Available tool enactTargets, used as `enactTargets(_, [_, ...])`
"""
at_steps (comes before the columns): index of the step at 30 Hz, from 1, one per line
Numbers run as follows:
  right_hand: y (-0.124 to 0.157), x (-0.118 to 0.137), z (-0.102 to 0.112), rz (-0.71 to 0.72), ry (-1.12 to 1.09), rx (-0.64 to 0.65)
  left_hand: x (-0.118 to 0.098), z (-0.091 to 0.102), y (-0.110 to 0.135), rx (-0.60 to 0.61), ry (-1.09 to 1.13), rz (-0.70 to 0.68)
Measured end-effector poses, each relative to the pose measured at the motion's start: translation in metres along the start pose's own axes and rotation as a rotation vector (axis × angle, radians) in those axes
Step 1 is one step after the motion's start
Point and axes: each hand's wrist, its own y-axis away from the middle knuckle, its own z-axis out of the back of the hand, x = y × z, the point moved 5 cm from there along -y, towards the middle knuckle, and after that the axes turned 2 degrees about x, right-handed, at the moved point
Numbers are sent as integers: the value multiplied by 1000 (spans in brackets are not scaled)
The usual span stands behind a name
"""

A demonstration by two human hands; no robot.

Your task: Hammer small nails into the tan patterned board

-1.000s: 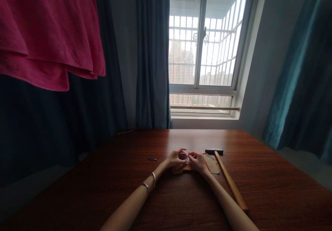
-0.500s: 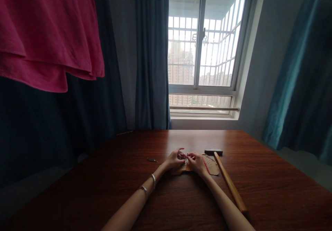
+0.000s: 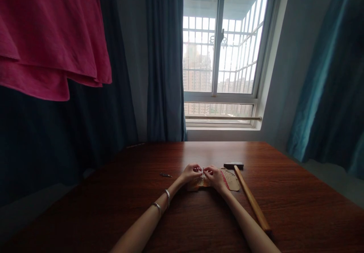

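On the brown table lies a flat tan piece (image 3: 234, 184) with rows of small holes and a red strip of stitching or thread across it; I cannot tell its material. My left hand (image 3: 191, 173) rests over its left part with fingers curled in a pinch. My right hand (image 3: 214, 176) lies over its middle, thumb and fingers pinched together. Between the fingertips of both hands stands a small, thin, light object (image 3: 203, 171), too small to name. The fingers partly hide the tan piece.
A hammer (image 3: 251, 198) with a wooden handle lies just right of the tan piece. A small dark, slim metal tool (image 3: 166, 175) lies left of my left hand. Beyond the table (image 3: 113, 207) are a barred window and blue curtains. Pink cloth (image 3: 51, 36) hangs at upper left.
My left index finger, raised and stretched before, has curled down, and the left fingers have closed in toward the right fingertips. The view has shifted slightly.
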Motion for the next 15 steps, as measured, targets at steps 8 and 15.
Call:
enactTargets(8, [0, 0, 0, 9, -16, 13, -3, -6, -3, -43, -191, 56])
enactTargets(15, [-1, -2, 0, -12, -13, 8, -4, -8, -1, -25, -120, 89])
